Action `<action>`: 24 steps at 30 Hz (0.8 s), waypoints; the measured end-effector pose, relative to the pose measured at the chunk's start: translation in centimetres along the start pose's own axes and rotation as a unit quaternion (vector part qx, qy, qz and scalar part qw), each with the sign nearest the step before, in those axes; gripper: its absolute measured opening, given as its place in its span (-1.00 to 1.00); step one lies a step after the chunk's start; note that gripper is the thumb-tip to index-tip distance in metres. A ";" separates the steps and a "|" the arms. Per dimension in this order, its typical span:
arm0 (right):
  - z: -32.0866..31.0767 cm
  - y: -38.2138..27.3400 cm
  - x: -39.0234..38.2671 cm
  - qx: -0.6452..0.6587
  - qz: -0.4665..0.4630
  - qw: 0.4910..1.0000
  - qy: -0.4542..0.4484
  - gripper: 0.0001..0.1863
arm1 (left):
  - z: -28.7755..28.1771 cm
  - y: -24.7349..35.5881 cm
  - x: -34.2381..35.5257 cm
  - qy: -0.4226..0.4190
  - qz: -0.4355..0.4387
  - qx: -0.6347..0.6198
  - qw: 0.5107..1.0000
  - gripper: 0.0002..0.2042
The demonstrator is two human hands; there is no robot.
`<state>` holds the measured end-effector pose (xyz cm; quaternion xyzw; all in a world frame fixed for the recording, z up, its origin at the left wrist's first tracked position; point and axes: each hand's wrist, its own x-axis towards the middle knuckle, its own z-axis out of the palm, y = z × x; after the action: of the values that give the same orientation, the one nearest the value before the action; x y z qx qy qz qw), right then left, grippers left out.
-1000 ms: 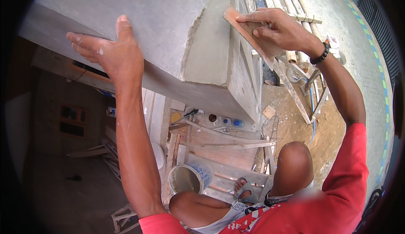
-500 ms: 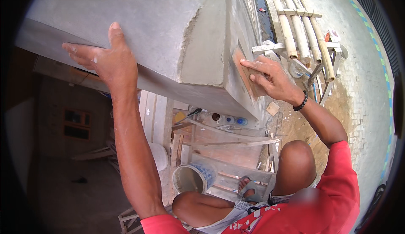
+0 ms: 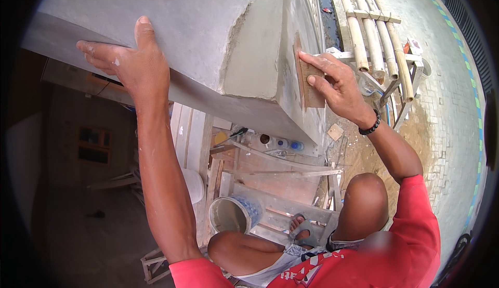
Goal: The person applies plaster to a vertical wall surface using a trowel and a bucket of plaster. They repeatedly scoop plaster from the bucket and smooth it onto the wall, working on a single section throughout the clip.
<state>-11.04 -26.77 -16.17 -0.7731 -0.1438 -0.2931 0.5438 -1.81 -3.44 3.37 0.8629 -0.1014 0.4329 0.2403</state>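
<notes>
My right hand (image 3: 339,88) grips a wooden plastering float (image 3: 314,99), thumb and fingers around its handle. The float's thin edge stands against the right side face of a grey plastered slab (image 3: 171,23), near the corner. My left hand (image 3: 136,64) rests on the slab's left front edge, thumb up on the top face and fingers spread along the edge; it holds nothing. Between the hands, a band of rougher plaster (image 3: 254,62) with a ragged border runs along the top to the corner. The float's working face is mostly hidden.
Below me is a wooden scaffold with planks (image 3: 291,199). A bucket (image 3: 231,215) stands by my bent knee. Bottles (image 3: 296,146) lie beneath the slab. Right of it, bamboo poles (image 3: 366,38) rest on a wooden frame, beside a paved lane (image 3: 447,116).
My right hand and the float have shifted up and away along the slab's side face, and the float is more upright. The left hand stays on the edge.
</notes>
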 end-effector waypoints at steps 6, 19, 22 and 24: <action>1.3 1.5 -4.1 -0.044 0.065 0.987 -0.139 -0.48 | 0.4 -0.4 0.3 0.005 0.024 -0.046 0.999 0.03; -8.2 -3.1 -1.3 0.159 0.316 0.933 -0.060 -0.06 | 1.4 -1.3 -0.1 0.056 0.023 -0.025 0.998 -0.01; -9.0 -4.4 1.5 -0.062 0.126 0.987 -0.074 -0.30 | 1.5 -0.2 -0.1 0.120 0.018 -0.030 0.992 -0.03; -8.8 -6.5 3.3 -0.204 0.006 0.974 -0.102 -0.40 | 2.3 -0.5 0.0 0.136 0.018 -0.019 0.990 -0.03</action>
<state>-14.58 -32.87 -7.10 -0.8944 -0.1314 -0.2325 0.3587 -0.01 -4.19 2.03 0.7893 -0.0913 0.5485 0.2603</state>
